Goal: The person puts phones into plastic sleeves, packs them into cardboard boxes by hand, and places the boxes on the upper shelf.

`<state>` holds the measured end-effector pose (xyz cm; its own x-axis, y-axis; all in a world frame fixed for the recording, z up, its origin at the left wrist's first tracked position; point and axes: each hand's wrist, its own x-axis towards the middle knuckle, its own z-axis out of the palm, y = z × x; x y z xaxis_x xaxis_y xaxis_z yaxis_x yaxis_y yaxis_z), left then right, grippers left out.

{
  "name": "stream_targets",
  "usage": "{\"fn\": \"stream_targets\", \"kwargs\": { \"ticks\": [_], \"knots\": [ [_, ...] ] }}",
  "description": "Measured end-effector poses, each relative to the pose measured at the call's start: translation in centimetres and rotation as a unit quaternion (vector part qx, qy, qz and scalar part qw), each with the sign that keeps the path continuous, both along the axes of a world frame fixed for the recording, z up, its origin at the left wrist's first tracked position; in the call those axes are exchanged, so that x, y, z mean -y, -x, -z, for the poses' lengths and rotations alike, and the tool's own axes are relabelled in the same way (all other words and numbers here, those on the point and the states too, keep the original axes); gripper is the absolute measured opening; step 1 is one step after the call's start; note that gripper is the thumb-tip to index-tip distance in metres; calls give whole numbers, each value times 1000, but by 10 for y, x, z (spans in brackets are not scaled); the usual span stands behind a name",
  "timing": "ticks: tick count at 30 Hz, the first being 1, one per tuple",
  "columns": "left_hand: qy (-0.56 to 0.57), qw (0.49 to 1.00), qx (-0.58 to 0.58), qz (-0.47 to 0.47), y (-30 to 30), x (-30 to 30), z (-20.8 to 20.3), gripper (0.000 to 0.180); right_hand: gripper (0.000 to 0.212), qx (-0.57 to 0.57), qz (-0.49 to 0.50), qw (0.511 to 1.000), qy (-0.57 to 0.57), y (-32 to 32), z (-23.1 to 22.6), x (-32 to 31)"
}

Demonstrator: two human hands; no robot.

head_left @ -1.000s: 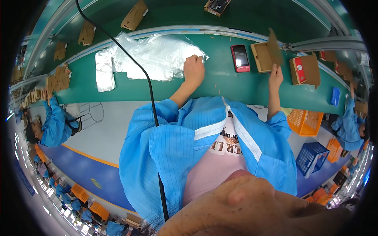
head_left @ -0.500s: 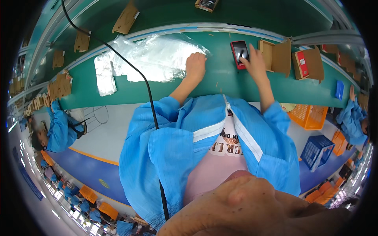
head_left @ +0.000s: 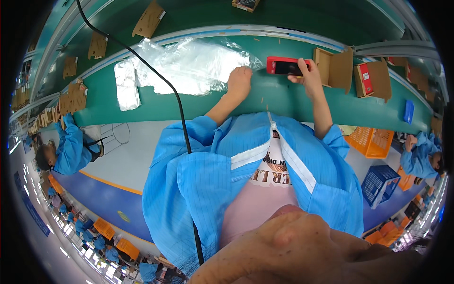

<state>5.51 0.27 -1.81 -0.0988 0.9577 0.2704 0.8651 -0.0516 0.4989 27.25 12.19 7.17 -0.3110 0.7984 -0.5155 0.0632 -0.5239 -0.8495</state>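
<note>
My right hand [head_left: 309, 80] grips a red-framed handheld device with a black screen [head_left: 285, 66], lifted a little above the green bench and lying sideways. Its thumb and fingers close round the device's right end. My left hand [head_left: 240, 83] is closed at the right edge of a spread of clear plastic bags [head_left: 189, 66]; its fingertips are hidden, so what they pinch cannot be made out. Right of the device stands an opened cardboard box [head_left: 340, 71] with its lid up. Farther right, another open box [head_left: 377, 80] shows a red item inside.
A folded stack of clear plastic [head_left: 126, 87] lies at the left of the bench. Brown boxes [head_left: 149, 20] sit on the green surface beyond the rail. A black cable [head_left: 158, 78] hangs across the view. A blue packet [head_left: 408, 111] lies right; co-workers [head_left: 71, 149] sit at either side.
My right hand has picked up the red device and turned it from upright to sideways. My left hand has shifted slightly right and nearer me, still closed.
</note>
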Motion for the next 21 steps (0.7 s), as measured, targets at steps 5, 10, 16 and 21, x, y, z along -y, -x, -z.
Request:
{"fn": "stream_targets", "kwargs": {
  "ticks": [5,10,16,21],
  "knots": [
    [44,995,79,-39,2,-3,-18,5,32,-115,51,992,8,12,10,43],
    [122,979,159,-36,7,-3,-8,7,25,-222,123,967,-23,22,15,59],
    [102,984,141,-39,8,-7,-4,12,26,-173,49,981,-75,28,40,77],
    [97,971,196,-99,14,-8,2,12,26,219,-60,930,-289,5,31,90]
  ]
}}
